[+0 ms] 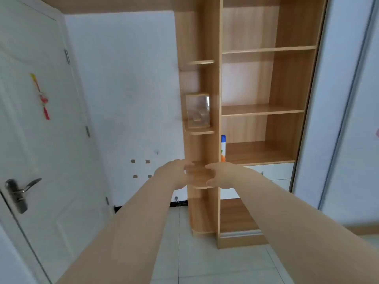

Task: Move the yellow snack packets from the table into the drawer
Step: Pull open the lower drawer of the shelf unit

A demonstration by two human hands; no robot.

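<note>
- Step status? Where are the yellow snack packets?
- Not in view, and no table either. Left hand (174, 175) and right hand (223, 175) are held out in front of the wooden shelving unit (207, 48), palms facing, fingers loosely curved, nothing in either. Frame is blurred. My read: an empty-handed stage, either between carries or not started. Can't tell how many packets are stowed.
- Drawer?
- White drawer fronts (272, 171) sit under the unit's open shelves, just right of the right hand. They look closed.
- Next move needs?
- Probably a turn away from the unit to find the table, then a grip on a packet. One hand has to stay free to pull a drawer open.
- Room?
- White door (41, 140), with a lever handle (22, 189) and a hanging ornament (41, 95), is well left of the unit, white wall between them. Clear box (198, 110) sits on the unit's small corner shelf, spray can (223, 148) on its lowest open shelf. Pale floor tiles (205, 263) lie below the unit.
</note>
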